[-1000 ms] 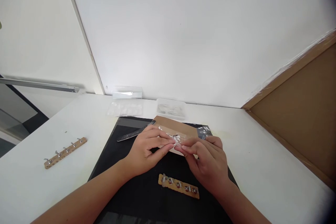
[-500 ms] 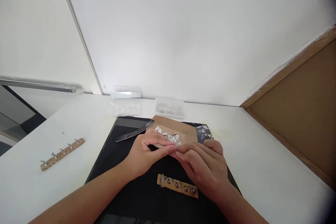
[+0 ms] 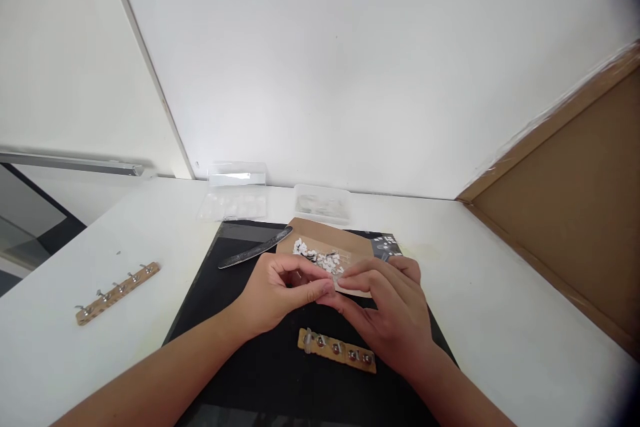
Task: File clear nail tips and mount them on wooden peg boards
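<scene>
My left hand (image 3: 285,290) is closed in a pinch, thumb against index finger. My right hand (image 3: 387,307) meets it, its thumb just under the left thumb tip and its index finger slightly apart from it. A tiny clear piece seems to sit between the fingertips, too small to name. Behind the hands lies a brown kraft paper sheet (image 3: 350,240) with a heap of small white pieces (image 3: 320,257). Nearer me, a wooden strip with round metal studs (image 3: 337,349) rests on the black mat (image 3: 270,373); a clear piece sits at its left end.
A curved dark nail file (image 3: 255,248) lies left of the paper. An open clear case (image 3: 235,200) and a clear box of translucent pieces (image 3: 323,203) stand by the wall. Another wooden strip with metal clips (image 3: 118,292) is at left. Small white squares (image 3: 387,242) lie at the mat's far right.
My right index finger has lifted a little away from the left fingertips, while its thumb has slid left beneath them. The left hand keeps its pinch. The view has shifted slightly.
</scene>
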### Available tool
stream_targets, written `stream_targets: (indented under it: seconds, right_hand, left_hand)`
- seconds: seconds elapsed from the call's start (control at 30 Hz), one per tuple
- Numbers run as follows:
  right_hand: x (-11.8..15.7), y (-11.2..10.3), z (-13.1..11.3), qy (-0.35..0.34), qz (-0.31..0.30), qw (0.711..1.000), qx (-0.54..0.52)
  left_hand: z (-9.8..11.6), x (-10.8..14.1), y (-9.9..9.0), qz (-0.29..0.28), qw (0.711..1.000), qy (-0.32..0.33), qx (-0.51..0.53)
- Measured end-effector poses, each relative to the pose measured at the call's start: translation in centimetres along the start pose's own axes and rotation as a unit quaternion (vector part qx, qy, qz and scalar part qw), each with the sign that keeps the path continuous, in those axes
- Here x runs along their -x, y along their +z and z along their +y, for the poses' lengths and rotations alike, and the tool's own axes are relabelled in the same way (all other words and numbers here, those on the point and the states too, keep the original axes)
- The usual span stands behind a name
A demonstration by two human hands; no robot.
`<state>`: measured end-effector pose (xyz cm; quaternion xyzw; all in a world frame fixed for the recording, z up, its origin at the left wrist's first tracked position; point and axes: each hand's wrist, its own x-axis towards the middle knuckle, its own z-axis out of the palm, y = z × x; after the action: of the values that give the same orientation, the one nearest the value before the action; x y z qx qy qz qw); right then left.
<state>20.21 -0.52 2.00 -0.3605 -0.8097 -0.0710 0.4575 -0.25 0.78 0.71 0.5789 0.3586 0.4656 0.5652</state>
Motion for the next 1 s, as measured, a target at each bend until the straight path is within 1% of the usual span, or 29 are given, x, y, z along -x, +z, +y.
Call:
stream_targets:
  seconds: [0.07,0.13,0.23,0.33,0.4,0.47,0.57,0.67,0.73,0.83,0.9,1.0]
  right_hand:
    - [0.0,0.1,0.1,0.015,0.002,1.0,-0.004]
    - [-0.1,0.1,0.1,0.028,-0.011,0.999,-0.015]
    - [-0.2,0.1,0.2,0.04,-0.038,0.997,-0.044]
    - [-0.3,0.0,0.3,0.042,-0.05,0.995,-0.076]
    - [-0.2,-0.1,0.3,0.045,-0.055,0.993,-0.095]
    - [-0.1,-0.2,0.3,0.061,-0.065,0.99,-0.113]
    - [0.0,-0.6,0.5,0.079,-0.114,0.98,-0.145]
    - [0.2,-0.8,0.8,0.063,-0.19,0.963,-0.178]
    - [0.4,-0.9,0.9,0.049,-0.241,0.951,-0.19]
    - [0.6,-1.1,1.0,0.031,-0.3,0.937,-0.177]
    - [0.6,-1.1,0.9,0.019,-0.322,0.933,-0.16]
    - [0.5,-1.2,0.7,0.012,-0.34,0.928,-0.155]
  left_hand:
    - [0.2,-0.1,0.1,0.005,1.0,0.0,0.002]
    - [0.3,-0.1,0.1,0.004,1.0,-0.001,0.017]
    - [0.4,-0.1,0.2,-0.009,0.999,-0.002,0.039]
    - [0.4,0.0,0.2,-0.02,0.999,-0.003,0.047]
    - [0.4,0.0,0.1,-0.026,0.999,0.002,0.037]
    - [0.4,0.1,0.0,-0.022,1.0,0.011,0.004]
    - [0.4,0.2,-0.2,0.007,0.994,0.044,-0.099]
    - [0.2,0.1,-0.4,0.063,0.977,0.085,-0.183]
    - [0.0,0.0,-0.6,0.096,0.968,0.104,-0.206]
    - [-0.4,-0.2,-0.9,0.116,0.957,0.131,-0.233]
    - [-0.6,-0.1,-1.0,0.135,0.949,0.148,-0.242]
    - [-0.7,0.1,-1.1,0.175,0.941,0.165,-0.238]
